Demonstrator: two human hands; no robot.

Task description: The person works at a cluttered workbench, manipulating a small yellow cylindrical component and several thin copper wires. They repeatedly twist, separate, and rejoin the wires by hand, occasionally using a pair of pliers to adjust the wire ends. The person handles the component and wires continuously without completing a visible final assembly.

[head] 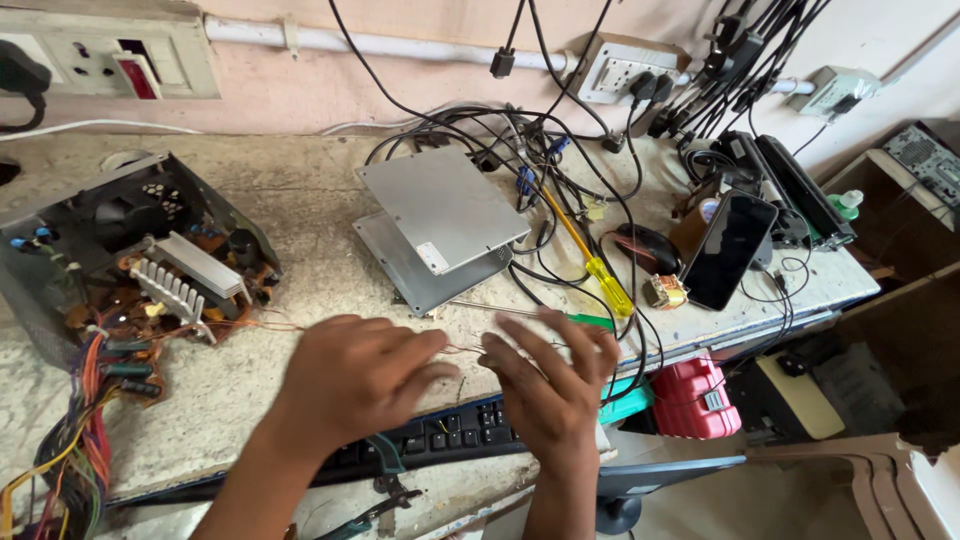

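Nearest the camera, pliers [375, 512] with green handles lie at the worktop [300, 200] edge, and a black keyboard [440, 435] sits just behind them, partly under both hands. The left hand [355, 375] and right hand [550, 385] hover close together over the keyboard, with a thin copper-coloured wire [468, 350] running between them; it seems to trail leftward toward the opened power supply [130, 260], which would explain why the hands are held level and near each other, keeping the strand taut. The left fingers [425, 350] are curled loosely, and the right fingers [560, 335] are spread wide; whether either truly pinches the wire I cannot tell (motion blur hides the tips).

Farther back, two flat grey metal boxes [440, 215] are stacked askew, the upper one bearing a small pale rectangular label near its front corner. A yellow-handled screwdriver [595, 265] lies across the tangle of black cables, handy to the right hand. A dark phone [730, 250] leans upright, its screen off. Below the worktop edge stands a red ribbed case [695, 400]. On the pink wall, a beige socket panel [110, 50] with a red switch sits at the left.
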